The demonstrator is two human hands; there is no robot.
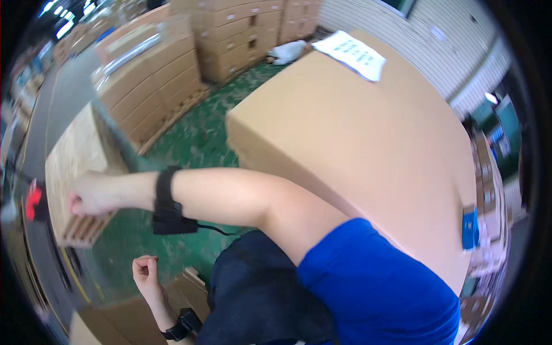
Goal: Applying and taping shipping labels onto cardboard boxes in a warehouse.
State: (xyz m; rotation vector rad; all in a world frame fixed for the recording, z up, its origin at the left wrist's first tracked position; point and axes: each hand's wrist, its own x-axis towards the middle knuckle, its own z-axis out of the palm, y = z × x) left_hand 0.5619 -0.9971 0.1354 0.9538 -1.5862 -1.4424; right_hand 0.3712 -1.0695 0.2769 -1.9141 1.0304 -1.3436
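Observation:
My right arm reaches across to the left, with a black band and cable on the wrist. My right hand (pixel 86 195) is a closed fist in front of the wooden pallet stack (pixel 75 155); nothing shows in it. A red and black object (pixel 34 201) lies just left of the fist, at the picture's rim, apart from it. My left hand (pixel 146 273) hovers lower down with its fingers curled shut and empty, above flattened cardboard (pixel 123 313). It also wears a black wrist band. A large brown carton (pixel 356 138) stands close on my right.
A white paper sheet (pixel 356 54) lies on the large carton, and a blue tag (pixel 470 228) sits on its side. Wrapped stacks of cartons on pallets (pixel 155 75) stand behind, on a green floor (pixel 195 138). A grey aisle (pixel 63 92) runs along the left.

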